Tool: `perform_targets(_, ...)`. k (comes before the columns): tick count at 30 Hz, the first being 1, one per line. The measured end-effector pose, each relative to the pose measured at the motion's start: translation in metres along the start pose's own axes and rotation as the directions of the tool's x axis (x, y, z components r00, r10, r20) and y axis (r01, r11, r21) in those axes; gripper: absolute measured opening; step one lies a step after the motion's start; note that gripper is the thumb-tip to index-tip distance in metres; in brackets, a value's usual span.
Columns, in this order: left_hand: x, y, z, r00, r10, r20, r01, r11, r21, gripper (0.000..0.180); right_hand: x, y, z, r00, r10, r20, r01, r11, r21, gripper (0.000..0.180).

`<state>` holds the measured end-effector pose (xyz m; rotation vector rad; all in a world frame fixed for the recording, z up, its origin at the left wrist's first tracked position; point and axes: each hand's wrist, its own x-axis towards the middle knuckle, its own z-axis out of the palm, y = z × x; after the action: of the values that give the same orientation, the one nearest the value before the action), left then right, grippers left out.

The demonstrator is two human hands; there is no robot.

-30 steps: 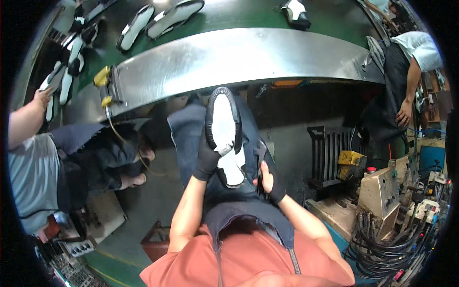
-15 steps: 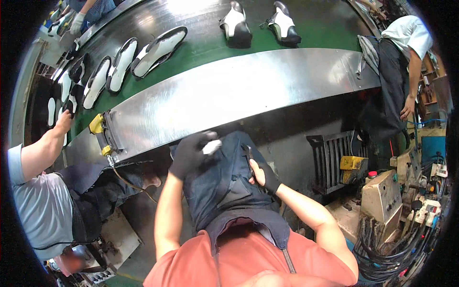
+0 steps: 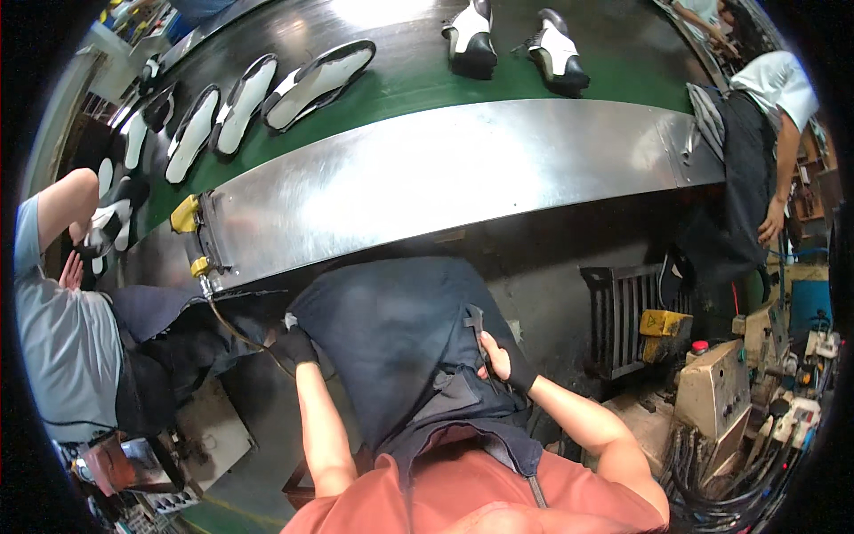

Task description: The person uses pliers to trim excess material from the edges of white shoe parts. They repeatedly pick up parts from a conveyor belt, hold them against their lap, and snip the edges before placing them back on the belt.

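Note:
My right hand (image 3: 505, 363), in a black fingerless glove, is closed around a dark metal hand tool (image 3: 473, 322) with a T-shaped head, which looks like pincers. The tool lies over my dark blue apron (image 3: 382, 329), near its pocket. My left hand (image 3: 296, 345), in a black glove, hangs low at the apron's left edge, by a hose. Something white shows at its fingertips. Most of its fingers are hidden or blurred, so its grip is unclear.
A metal ledge (image 3: 391, 178) fronts a green belt (image 3: 400, 98) carrying several black-and-white shoes (image 3: 244, 102). A yellow clamp-like device (image 3: 185, 215) with a hose sits at the ledge's left. Co-workers stand left and right. A control box (image 3: 712, 378) with cables stands right.
My left hand has dropped left and away from my lap to the apron's edge. My right hand keeps the tool, slightly lower. The co-worker's arm at left has drawn back.

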<state>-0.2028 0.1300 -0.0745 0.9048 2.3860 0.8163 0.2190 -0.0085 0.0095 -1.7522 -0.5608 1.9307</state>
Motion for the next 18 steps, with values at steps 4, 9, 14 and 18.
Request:
perform_targets(4,-0.061,0.121,-0.027,0.879,0.081,0.47,-0.427,0.574,0.699,0.034,0.011,-0.002,-0.012,0.99,0.104,-0.091,-0.109,0.993,-0.052,0.075)
perform_targets(9,-0.025,0.249,-0.032,0.473,0.493,0.731,-0.592,0.791,-0.15,0.032,0.029,-0.023,-0.028,0.983,0.133,-0.126,-0.152,0.976,-0.155,0.079)
perform_targets(14,0.107,0.394,0.056,0.22,0.966,0.134,-0.975,0.214,0.056,0.054,0.048,-0.031,-0.025,0.984,0.167,-0.057,-0.173,0.974,-0.143,0.08)
perform_targets(18,0.19,0.421,0.109,0.681,0.618,0.393,-0.717,0.673,0.183,0.086,0.05,-0.045,-0.009,0.983,0.18,-0.016,-0.181,0.976,-0.12,0.081)
